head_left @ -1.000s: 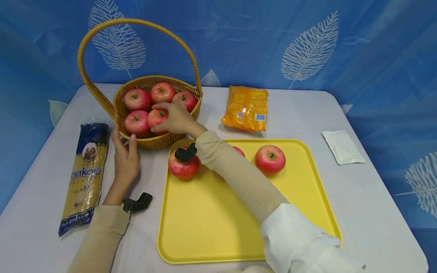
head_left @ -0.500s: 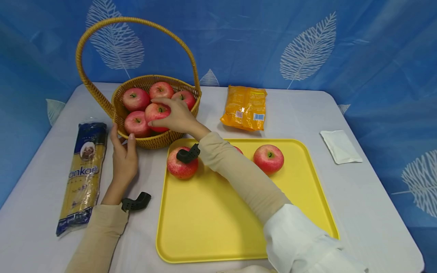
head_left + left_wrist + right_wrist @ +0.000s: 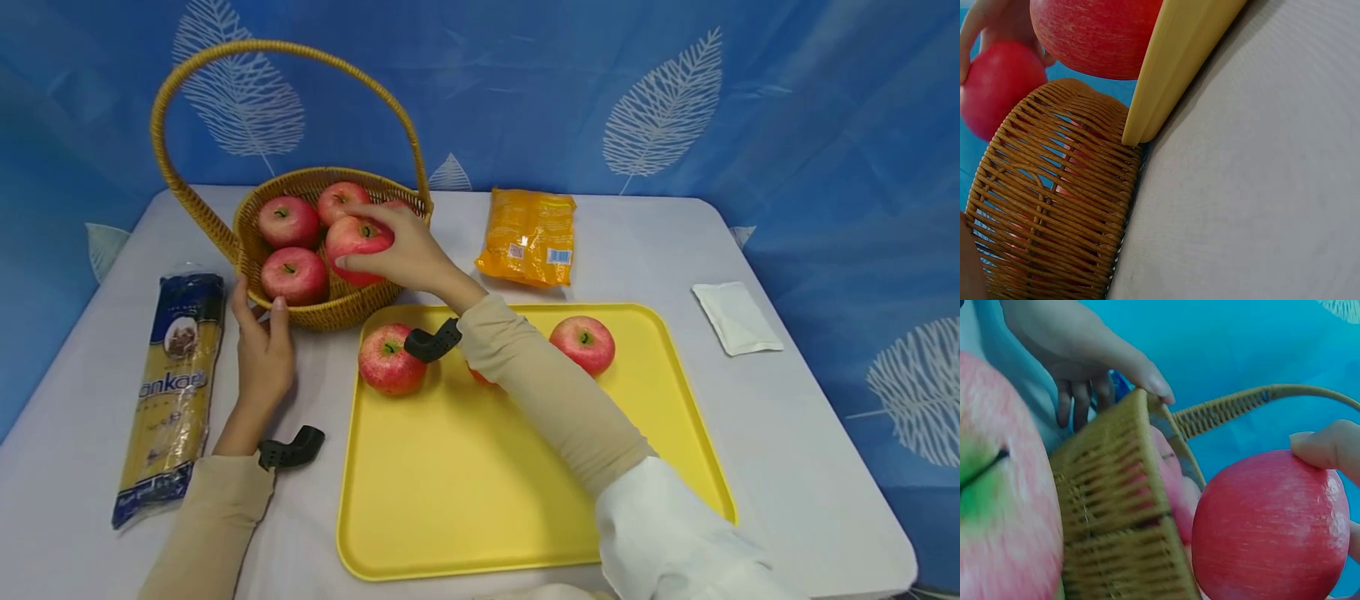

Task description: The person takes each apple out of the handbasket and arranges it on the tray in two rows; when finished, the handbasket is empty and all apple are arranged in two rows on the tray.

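R hand (image 3: 408,254) grips apple (image 3: 357,238) just above basket (image 3: 330,307); L hand (image 3: 262,350) flat vs basket wall, fingers straight.
Head view alone shows 3 apples on tray (image 3: 450,500), pasta pack on bench. R wrist view shows L fingertips (image 3: 1147,378) on the rim, hidden from the head cam. Vs 1 s ago: apple's up out of the pile, now clear of the others.
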